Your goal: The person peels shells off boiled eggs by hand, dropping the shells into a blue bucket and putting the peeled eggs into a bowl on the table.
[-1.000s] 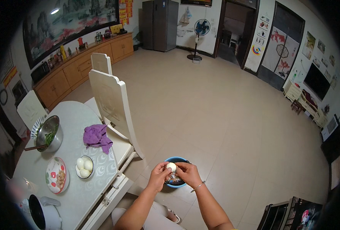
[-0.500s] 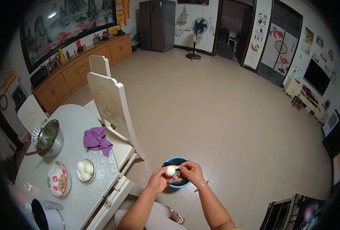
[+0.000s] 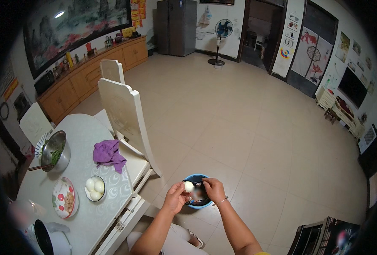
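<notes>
A smooth white peeled egg sits in my left hand, held between the thumb and fingers. Just to its right is my right hand, its fingertips pinched together; whatever they hold is too small to make out. Both hands are above a blue-rimmed waste bin with a dark liner and scraps inside, partly blurred. On the table to my left, a small dark-rimmed bowl holds several peeled white eggs.
The pale table bears a purple cloth, a steel bowl of greens with chopsticks, a patterned bowl with light-brown pieces, and a white pot. White chairs stand beside it. A black rack is at lower right.
My right hand has drawn slightly away from the egg, its fingertips now over the bin. My left hand has tilted the egg a little. The whole view has shifted slightly.
</notes>
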`<move>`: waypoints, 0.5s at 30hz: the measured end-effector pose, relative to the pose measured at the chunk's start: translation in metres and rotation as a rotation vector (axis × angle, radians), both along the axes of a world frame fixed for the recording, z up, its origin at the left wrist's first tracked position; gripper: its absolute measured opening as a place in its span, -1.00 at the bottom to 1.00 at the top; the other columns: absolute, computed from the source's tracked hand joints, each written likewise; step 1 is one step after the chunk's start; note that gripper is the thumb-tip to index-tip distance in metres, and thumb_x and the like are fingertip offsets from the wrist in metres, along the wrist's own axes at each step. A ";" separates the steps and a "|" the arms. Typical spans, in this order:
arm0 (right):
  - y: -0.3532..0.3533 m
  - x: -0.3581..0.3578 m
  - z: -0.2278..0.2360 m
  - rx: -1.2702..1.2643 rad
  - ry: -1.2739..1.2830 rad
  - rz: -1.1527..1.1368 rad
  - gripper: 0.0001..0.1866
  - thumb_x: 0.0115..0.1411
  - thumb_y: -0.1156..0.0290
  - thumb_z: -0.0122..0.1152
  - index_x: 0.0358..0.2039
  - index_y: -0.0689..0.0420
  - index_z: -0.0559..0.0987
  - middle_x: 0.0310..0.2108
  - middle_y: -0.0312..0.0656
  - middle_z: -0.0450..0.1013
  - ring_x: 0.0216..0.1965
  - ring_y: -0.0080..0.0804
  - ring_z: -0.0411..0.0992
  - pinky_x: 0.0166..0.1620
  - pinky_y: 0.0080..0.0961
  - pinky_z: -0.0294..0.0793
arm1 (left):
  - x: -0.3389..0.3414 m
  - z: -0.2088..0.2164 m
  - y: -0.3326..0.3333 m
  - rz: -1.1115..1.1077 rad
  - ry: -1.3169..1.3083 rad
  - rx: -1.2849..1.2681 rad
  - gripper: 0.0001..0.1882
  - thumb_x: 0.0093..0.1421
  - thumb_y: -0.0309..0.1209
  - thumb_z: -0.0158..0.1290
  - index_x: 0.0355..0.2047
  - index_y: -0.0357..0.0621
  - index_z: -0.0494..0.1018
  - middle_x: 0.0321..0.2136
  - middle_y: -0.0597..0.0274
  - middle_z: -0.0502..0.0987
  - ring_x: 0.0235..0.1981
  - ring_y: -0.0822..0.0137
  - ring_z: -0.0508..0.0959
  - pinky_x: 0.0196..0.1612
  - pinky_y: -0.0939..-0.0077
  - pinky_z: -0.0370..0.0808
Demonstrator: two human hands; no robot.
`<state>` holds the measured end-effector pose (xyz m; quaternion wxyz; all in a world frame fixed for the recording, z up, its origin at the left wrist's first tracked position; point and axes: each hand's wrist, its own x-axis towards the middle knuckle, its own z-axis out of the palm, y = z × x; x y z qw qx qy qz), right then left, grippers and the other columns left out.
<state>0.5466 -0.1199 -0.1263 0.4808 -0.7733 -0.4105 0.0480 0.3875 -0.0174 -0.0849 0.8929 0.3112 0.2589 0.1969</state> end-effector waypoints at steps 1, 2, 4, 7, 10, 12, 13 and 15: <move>-0.001 -0.003 0.004 0.019 0.128 0.024 -0.82 0.07 0.46 0.17 -0.30 0.23 0.56 -0.45 -0.15 0.49 -0.41 -0.50 0.45 -0.31 -0.59 0.44 | 0.000 -0.002 0.000 0.002 -0.002 0.021 -0.75 0.24 -0.28 -0.09 -0.13 -0.11 0.28 -0.30 0.19 0.47 -0.38 0.36 0.51 -0.47 0.61 0.40; -0.004 -0.007 0.017 0.038 0.256 0.042 -0.81 0.07 0.46 0.17 -0.29 0.23 0.56 -0.44 -0.16 0.49 -0.40 -0.51 0.45 -0.30 -0.59 0.44 | 0.001 -0.006 0.000 -0.002 -0.005 0.042 -0.75 0.25 -0.27 -0.10 -0.12 -0.11 0.29 -0.29 0.19 0.47 -0.37 0.35 0.51 -0.46 0.61 0.42; -0.006 -0.014 0.037 0.076 0.436 0.117 -0.79 0.08 0.46 0.17 -0.26 0.25 0.55 -0.41 -0.19 0.49 -0.38 -0.54 0.45 -0.31 -0.60 0.44 | 0.003 -0.008 -0.001 0.003 -0.005 0.055 -0.75 0.26 -0.27 -0.11 -0.12 -0.11 0.29 -0.30 0.19 0.47 -0.38 0.35 0.51 -0.46 0.61 0.42; -0.007 -0.021 0.057 0.120 0.575 0.274 -0.75 0.09 0.46 0.17 -0.20 0.27 0.52 -0.35 -0.22 0.48 -0.36 -0.56 0.44 -0.31 -0.61 0.45 | 0.004 -0.002 -0.004 -0.014 0.000 0.039 -0.75 0.26 -0.26 -0.11 -0.15 -0.13 0.31 -0.33 0.20 0.47 -0.42 0.37 0.49 -0.49 0.63 0.37; -0.008 -0.024 0.068 0.121 0.699 0.411 -0.70 0.08 0.47 0.19 -0.15 0.30 0.50 -0.26 -0.21 0.44 -0.28 -0.54 0.43 -0.24 -0.61 0.45 | 0.001 0.003 -0.005 -0.081 0.008 0.021 -0.72 0.27 -0.22 -0.16 -0.17 -0.14 0.34 -0.36 0.21 0.47 -0.44 0.38 0.48 -0.52 0.64 0.37; -0.010 -0.023 0.065 0.114 0.699 0.456 -0.70 0.08 0.47 0.18 -0.15 0.29 0.50 -0.26 -0.21 0.45 -0.26 -0.53 0.43 -0.21 -0.61 0.45 | 0.000 0.004 -0.005 -0.117 0.042 0.005 -0.70 0.28 -0.18 -0.20 -0.19 -0.13 0.35 -0.38 0.22 0.47 -0.47 0.40 0.47 -0.54 0.64 0.37; -0.011 -0.023 0.063 0.107 0.701 0.479 -0.70 0.09 0.47 0.18 -0.15 0.28 0.50 -0.26 -0.22 0.45 -0.24 -0.53 0.43 -0.20 -0.61 0.45 | 0.000 0.004 -0.005 -0.124 0.027 0.008 -0.71 0.27 -0.20 -0.17 -0.17 -0.14 0.34 -0.38 0.23 0.46 -0.48 0.41 0.47 -0.54 0.65 0.37; -0.013 -0.025 0.067 0.119 0.719 0.452 -0.71 0.08 0.46 0.19 -0.15 0.24 0.52 -0.28 -0.23 0.45 -0.27 -0.53 0.43 -0.22 -0.63 0.44 | -0.001 0.005 -0.005 -0.138 -0.002 0.013 -0.73 0.26 -0.26 -0.13 -0.14 -0.15 0.31 -0.38 0.24 0.45 -0.48 0.43 0.46 -0.55 0.67 0.37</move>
